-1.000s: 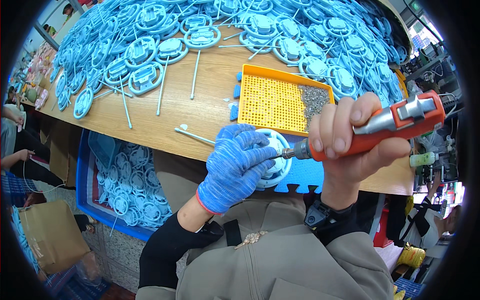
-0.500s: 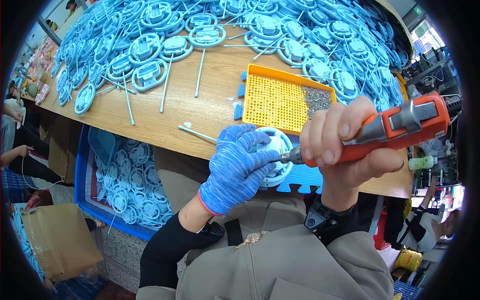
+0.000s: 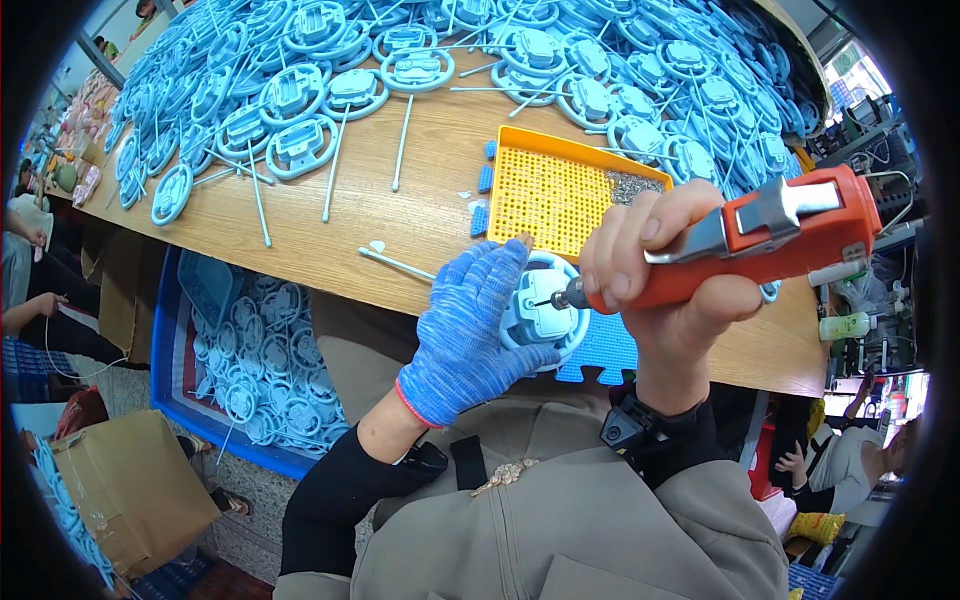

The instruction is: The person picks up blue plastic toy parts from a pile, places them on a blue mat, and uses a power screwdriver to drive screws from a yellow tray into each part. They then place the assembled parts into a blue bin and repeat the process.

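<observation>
My left hand (image 3: 465, 335), in a blue knitted glove, grips the left side of a light blue plastic ring part (image 3: 533, 318) with a blocky centre. The ring lies near the table's front edge, and a long thin stick points left from beside it. My bare right hand (image 3: 668, 270) is wrapped round an orange-red electric screwdriver (image 3: 800, 250) with a silver lever. Its thin dark bit reaches left to the ring part's centre. A blue foam mat (image 3: 608, 348) shows under the ring. Behind it stands a yellow perforated tray (image 3: 550, 205) with small screws (image 3: 632, 187) at its right end.
A large heap of light blue ring parts (image 3: 300, 90) covers the table's far side. Below the table's left edge, a blue bin (image 3: 165, 370) holds more. A cardboard box (image 3: 135, 490) sits at lower left. Other people are at both sides.
My left fingers have spread from the ring's middle to its left edge, uncovering its centre. The screwdriver has shifted slightly left and down, its bit now over the centre.
</observation>
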Available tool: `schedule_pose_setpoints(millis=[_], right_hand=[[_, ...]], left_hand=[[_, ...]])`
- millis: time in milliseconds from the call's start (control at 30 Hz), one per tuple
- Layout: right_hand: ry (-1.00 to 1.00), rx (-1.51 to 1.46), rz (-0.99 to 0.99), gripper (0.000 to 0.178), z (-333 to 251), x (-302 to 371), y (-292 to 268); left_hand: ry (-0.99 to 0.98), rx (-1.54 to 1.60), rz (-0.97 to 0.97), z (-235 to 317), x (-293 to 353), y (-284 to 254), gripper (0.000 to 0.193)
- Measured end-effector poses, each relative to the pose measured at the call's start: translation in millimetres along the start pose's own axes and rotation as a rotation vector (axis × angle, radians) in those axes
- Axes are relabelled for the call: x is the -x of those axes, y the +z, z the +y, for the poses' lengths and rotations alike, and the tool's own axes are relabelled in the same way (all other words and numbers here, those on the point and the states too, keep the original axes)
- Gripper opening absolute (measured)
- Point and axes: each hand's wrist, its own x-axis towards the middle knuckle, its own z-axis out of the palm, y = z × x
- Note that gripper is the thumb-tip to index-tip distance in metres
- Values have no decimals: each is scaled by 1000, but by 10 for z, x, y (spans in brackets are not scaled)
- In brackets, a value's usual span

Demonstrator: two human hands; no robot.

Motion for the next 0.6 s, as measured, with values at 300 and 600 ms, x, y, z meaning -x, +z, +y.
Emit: schedule_pose_setpoints(millis=[300,600], right_hand=[[11,132,20,65,23,-10,25],[80,204,16,62,44,-73,209]], left_hand=[[-50,27,-34,-4,-3,144,85],[-107,175,-111,-63,-44,54,73]])
